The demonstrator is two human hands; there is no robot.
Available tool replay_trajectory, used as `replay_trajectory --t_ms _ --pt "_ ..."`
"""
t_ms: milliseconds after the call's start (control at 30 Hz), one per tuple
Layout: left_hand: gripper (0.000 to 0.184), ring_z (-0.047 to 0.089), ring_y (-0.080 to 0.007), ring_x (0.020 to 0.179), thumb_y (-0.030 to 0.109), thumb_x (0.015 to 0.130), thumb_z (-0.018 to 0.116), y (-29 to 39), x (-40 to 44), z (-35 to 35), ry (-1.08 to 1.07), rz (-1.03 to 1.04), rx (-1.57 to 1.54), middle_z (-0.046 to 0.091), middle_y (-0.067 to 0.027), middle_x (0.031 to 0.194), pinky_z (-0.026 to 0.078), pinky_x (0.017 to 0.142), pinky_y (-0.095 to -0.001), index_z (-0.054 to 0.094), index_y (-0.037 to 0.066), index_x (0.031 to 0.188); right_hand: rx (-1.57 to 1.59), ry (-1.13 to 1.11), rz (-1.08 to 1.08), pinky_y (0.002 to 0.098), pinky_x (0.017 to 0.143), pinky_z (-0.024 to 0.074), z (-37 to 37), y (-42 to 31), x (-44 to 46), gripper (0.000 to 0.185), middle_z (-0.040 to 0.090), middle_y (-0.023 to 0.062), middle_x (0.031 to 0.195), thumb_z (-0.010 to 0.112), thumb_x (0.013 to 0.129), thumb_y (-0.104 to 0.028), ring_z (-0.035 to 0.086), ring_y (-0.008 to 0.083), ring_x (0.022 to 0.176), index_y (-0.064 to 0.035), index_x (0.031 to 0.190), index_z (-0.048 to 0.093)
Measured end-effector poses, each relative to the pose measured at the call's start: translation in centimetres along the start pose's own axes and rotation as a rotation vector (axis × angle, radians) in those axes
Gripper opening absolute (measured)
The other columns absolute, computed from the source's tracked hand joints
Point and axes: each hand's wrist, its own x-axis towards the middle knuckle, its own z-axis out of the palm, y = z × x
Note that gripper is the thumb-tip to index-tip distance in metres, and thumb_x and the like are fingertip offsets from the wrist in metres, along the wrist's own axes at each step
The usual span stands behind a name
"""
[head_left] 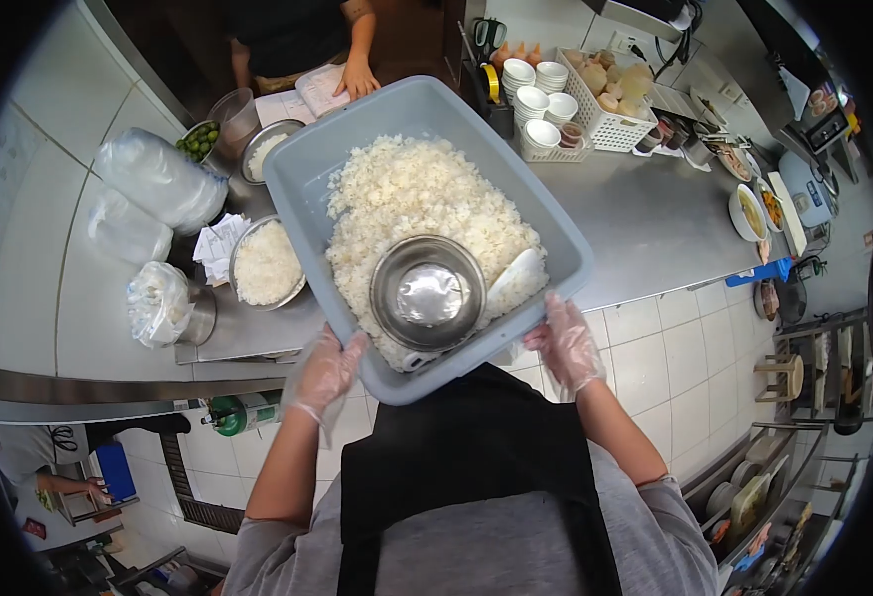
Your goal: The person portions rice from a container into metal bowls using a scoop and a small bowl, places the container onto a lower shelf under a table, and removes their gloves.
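Note:
A large grey-blue tub [561, 214] full of white rice [422, 194] is held in front of me, over the counter's edge. My left hand [325, 372], in a clear plastic glove, grips its near left side. On the near right corner is my right hand [566, 346], gloved the same way and closed on the rim. A round metal bowl [429, 293] rests on the rice near my side of the tub. Beside the bowl, a white scoop [518, 278] lies partly in the rice. The undersides of the tub and some fingertips are hidden.
Left of the tub, the steel counter [645, 233] holds a rice bowl [270, 263], a smaller bowl [268, 154] and plastic bags [163, 179]. Stacked white cups [533, 102] and a white basket [610, 124] stand beyond. Another person's hand [357, 77] is across the counter.

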Motion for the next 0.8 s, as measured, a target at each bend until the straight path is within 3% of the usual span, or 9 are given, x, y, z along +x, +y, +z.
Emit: replay_trajectory --t_ms 100,167,267,400,467,533,667,733,800 --pt "0.056 0.063 -0.0416 0.095 0.038 0.093 0.058 -5.3 1.9 -0.1 0.095 0.164 0.041 0.065 -0.027 0.099 0.047 0.083 -0.0454 0.046 -0.005 0.127 -0.149 -0.246 -0.102 0.0265 0.062 0.0519 -0.8 1.6 -1.3 0.036 0.057 0.0101 0.094 0.053 0.099 -0.031 0.061 0.0174 0.065 -0.0013 0.118 0.043" --pt "0.051 0.063 -0.0417 0.092 0.039 0.095 0.055 -5.4 3.5 -1.5 0.2 0.002 0.287 0.065 -0.026 0.093 0.047 0.083 -0.0463 0.048 -0.002 0.126 -0.181 -0.432 0.241 0.0265 0.061 0.051 -0.6 -0.3 -2.7 0.036 0.057 0.0083 0.091 0.051 0.099 -0.026 0.06 0.0161 0.065 -0.0021 0.125 0.041" --pt "0.042 0.057 -0.0396 0.104 0.034 0.097 0.053 -2.8 2.1 -2.1 0.508 -0.136 0.229 0.059 -0.0256 0.113 0.044 0.091 -0.044 0.052 0.003 0.126 -0.341 -0.463 0.145 0.0272 0.059 0.0508 -6.9 0.9 -2.9 0.043 0.057 0.0068 0.089 0.05 0.098 -0.022 0.06 0.0148 0.065 -0.0047 0.134 0.036" --pt "0.036 0.056 -0.0396 0.103 0.026 0.095 0.058 1.9 1.0 1.1 0.874 0.034 0.408 0.057 -0.023 0.111 0.043 0.091 -0.0449 0.054 0.003 0.122 -0.684 0.011 -0.04 0.03 0.056 0.0517 -18.7 3.6 -2.5 0.034 0.06 0.0084 0.074 0.059 0.094 -0.025 0.06 0.0152 0.057 -0.0016 0.118 0.055" --pt "0.034 0.054 -0.0395 0.105 0.018 0.093 0.059 7.5 0.3 3.7 0.986 0.305 0.483 0.056 -0.0223 0.114 0.042 0.091 -0.0447 0.053 0.003 0.122 -0.757 0.122 -0.053 0.0315 0.057 0.052 -25.4 6.1 -3.4 0.031 0.06 0.0093 0.07 0.06 0.093 -0.026 0.06 0.0161 0.056 -0.0005 0.111 0.06" --pt "0.027 0.054 -0.0395 0.105 0.02 0.094 0.057 10.6 0.7 7.2 0.991 0.392 0.454 0.054 -0.024 0.115 0.042 0.094 -0.0477 0.06 0.0 0.111 -0.834 0.163 -0.205 0.0369 0.058 0.0502 -32.3 10.9 -3.4 0.03 0.057 0.0135 0.064 0.061 0.091 -0.029 0.061 0.0211 0.057 0.0001 0.096 0.064" --pt "0.025 0.063 -0.0339 0.08 0.017 0.097 0.049 19.7 2.8 15.6 0.513 0.546 0.408 0.066 -0.019 0.085 0.048 0.077 -0.0425 0.069 0.002 0.093 -1.032 0.296 -0.332 0.0407 0.056 0.0456 -37.7 10.0 -6.4 0.031 0.052 0.0165 0.059 0.063 0.089 -0.028 0.057 0.0252 0.055 0.0006 0.076 0.062" --pt "0.017 0.066 -0.0309 0.083 0.015 0.094 0.053 24.1 2.8 19.1 0.364 0.537 0.457 0.07 -0.0142 0.086 0.051 0.074 -0.043 0.067 0.007 0.098 -0.816 0.4 -0.026 0.0411 0.054 0.0408 -42.0 12.1 -6.6 0.033 0.048 0.0172 0.056 0.063 0.085 -0.024 0.051 0.0276 0.053 0.001 0.065 0.055" --pt "0.025 0.068 -0.0258 0.084 0.008 0.092 0.052 24.6 5.1 23.6 0.353 0.767 0.209 0.071 -0.0109 0.097 0.053 0.067 -0.0391 0.062 0.011 0.114 -0.93 0.48 -0.085 0.041 0.053 0.0388 -45.5 13.0 -6.9 0.032 0.047 0.0169 0.056 0.063 0.081 -0.021 0.047 0.0277 0.052 0.0007 0.061 0.051"
